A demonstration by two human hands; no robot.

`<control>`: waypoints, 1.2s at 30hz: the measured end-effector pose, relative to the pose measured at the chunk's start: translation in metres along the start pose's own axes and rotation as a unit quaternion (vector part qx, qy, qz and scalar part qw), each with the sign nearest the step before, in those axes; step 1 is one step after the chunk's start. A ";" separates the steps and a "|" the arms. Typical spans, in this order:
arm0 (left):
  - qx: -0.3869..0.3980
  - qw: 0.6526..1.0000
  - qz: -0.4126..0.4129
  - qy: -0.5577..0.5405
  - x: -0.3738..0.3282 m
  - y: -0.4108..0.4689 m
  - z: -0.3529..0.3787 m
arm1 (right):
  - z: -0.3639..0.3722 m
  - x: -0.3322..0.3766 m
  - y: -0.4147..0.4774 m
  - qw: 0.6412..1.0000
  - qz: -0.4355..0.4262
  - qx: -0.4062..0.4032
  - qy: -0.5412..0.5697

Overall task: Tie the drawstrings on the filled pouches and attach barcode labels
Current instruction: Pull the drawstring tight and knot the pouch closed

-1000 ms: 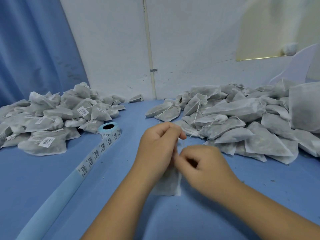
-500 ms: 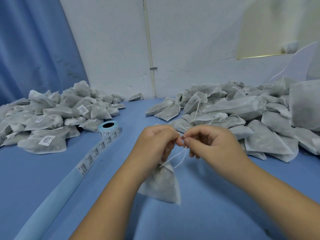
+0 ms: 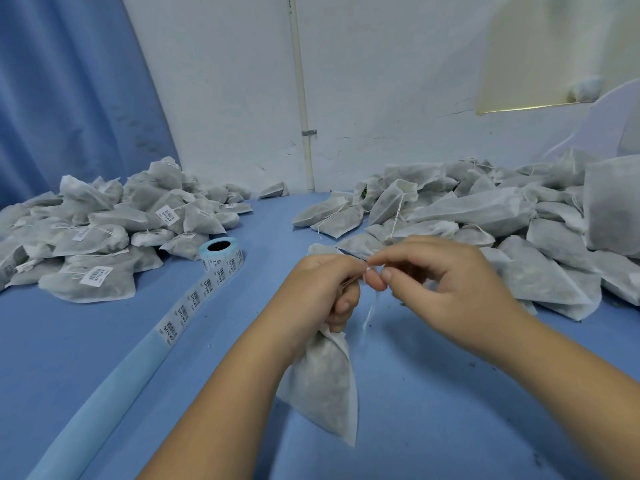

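- My left hand (image 3: 322, 289) is clenched round the gathered neck of the soft, white non-woven filled pouch (image 3: 325, 386), which hangs below it over the blue table (image 3: 86, 341).
- My right hand (image 3: 446, 282) pinches the thin white drawstring (image 3: 370, 313) at that neck.
- The pouch looks light and limp, so the neck is the place to hold it. The string looks fine and likely slips.
- The blue roll of barcode labels (image 3: 221, 252) lies near on my left.
- The heap of untied grey pouches (image 3: 485, 216) lies close behind my right hand, and its loose strings could snag.

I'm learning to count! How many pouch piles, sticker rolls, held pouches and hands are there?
Pouch piles: 2 (left pile, right pile)
Label roll: 1
Held pouch: 1
Hands: 2 (left hand gripping it, right hand pinching its drawstring)
Total: 6
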State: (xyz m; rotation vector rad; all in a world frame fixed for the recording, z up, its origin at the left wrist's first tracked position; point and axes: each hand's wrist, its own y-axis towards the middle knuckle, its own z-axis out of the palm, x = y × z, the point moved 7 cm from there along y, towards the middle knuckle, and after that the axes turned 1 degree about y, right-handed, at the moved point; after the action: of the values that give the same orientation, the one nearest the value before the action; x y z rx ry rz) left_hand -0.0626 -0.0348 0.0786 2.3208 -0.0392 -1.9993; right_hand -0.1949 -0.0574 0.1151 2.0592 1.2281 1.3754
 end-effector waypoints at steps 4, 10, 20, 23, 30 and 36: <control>-0.006 1.000 -0.003 0.018 0.003 0.001 -0.002 | 0.006 -0.006 -0.001 0.999 0.026 0.021 0.006; 0.013 0.999 -0.013 0.027 0.004 0.000 0.002 | 0.007 -0.004 -0.002 0.999 0.034 0.024 -0.005; 0.013 0.994 -0.023 0.103 0.010 0.001 0.001 | 0.019 -0.019 -0.008 0.982 0.160 0.074 0.065; 0.016 0.994 -0.031 0.108 0.012 0.001 0.001 | 0.019 -0.022 -0.007 0.976 0.185 0.084 0.081; 0.032 0.990 -0.065 0.123 0.018 0.000 0.004 | 0.026 -0.032 -0.010 0.958 0.241 0.119 0.105; 0.030 0.989 -0.072 0.128 0.018 -0.001 0.005 | 0.027 -0.036 -0.011 0.957 0.236 0.136 0.096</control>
State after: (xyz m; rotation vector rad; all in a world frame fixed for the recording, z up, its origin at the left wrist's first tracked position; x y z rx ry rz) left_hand -0.0651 -0.0356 0.0595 2.6697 0.0872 -1.7604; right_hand -0.1817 -0.0766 0.0755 2.5871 1.0899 1.7281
